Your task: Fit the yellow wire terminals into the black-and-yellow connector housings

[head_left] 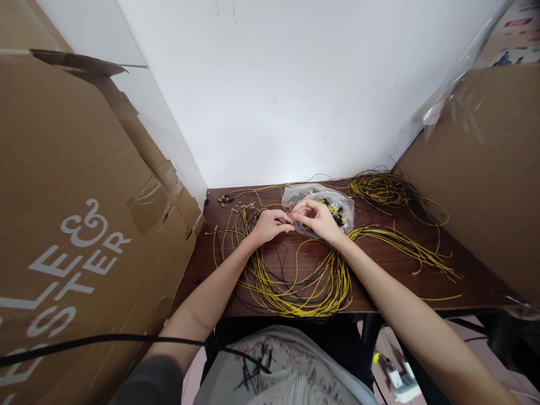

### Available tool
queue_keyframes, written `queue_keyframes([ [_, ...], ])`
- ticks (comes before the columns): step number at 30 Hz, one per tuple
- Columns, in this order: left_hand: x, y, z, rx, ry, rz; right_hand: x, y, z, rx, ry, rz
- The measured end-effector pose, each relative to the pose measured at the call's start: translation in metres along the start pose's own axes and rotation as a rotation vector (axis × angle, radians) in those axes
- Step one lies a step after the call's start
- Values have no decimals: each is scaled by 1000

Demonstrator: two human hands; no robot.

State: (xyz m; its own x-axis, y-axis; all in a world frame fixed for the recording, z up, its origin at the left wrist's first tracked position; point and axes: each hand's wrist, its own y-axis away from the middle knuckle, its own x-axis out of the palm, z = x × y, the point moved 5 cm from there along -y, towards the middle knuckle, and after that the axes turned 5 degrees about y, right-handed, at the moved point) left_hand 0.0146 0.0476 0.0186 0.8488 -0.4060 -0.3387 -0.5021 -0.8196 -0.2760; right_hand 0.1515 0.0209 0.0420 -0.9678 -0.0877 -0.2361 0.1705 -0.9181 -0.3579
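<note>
My left hand (270,226) and my right hand (315,218) meet over the table, their fingertips pinched close together. Whatever is between the fingers is too small to make out. Behind my right hand lies a clear plastic bag (346,209) of small black and yellow parts. A curved bundle of thin yellow and black wires (304,306) lies below both hands, its left ends tipped with small pale pieces close to my left hand. Its other ends (409,247) fan out on the right, passing beneath my right forearm.
A tangled coil of wires (379,188) rests at the back right of the brown table (379,287). Several small yellow and black parts (223,199) sit at the back left. Large cardboard boxes (84,169) (493,169) flank both sides, and a white wall (287,101) stands behind.
</note>
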Motion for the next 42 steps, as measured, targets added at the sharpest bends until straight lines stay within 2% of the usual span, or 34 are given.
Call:
queue_keyframes([
  [6, 0, 0, 0, -23, 46, -5, -1, 0, 1, -4, -24, 3],
  [11, -3, 0, -1, -7, 125, -57, -6, -1, -3, -26, 27, -29],
  [15, -4, 0, 0, 14, 235, -80, -9, 0, -4, -74, 248, -55],
  [19, -3, -1, 4, -12, 263, -85, -6, 3, -2, -175, 498, -18],
  [23, -2, -1, 2, -12, 264, -59, -1, 4, -2, -241, 628, 16],
  [42, -3, -2, 6, 3, 206, -79, 0, 5, -1, -220, 688, 38],
])
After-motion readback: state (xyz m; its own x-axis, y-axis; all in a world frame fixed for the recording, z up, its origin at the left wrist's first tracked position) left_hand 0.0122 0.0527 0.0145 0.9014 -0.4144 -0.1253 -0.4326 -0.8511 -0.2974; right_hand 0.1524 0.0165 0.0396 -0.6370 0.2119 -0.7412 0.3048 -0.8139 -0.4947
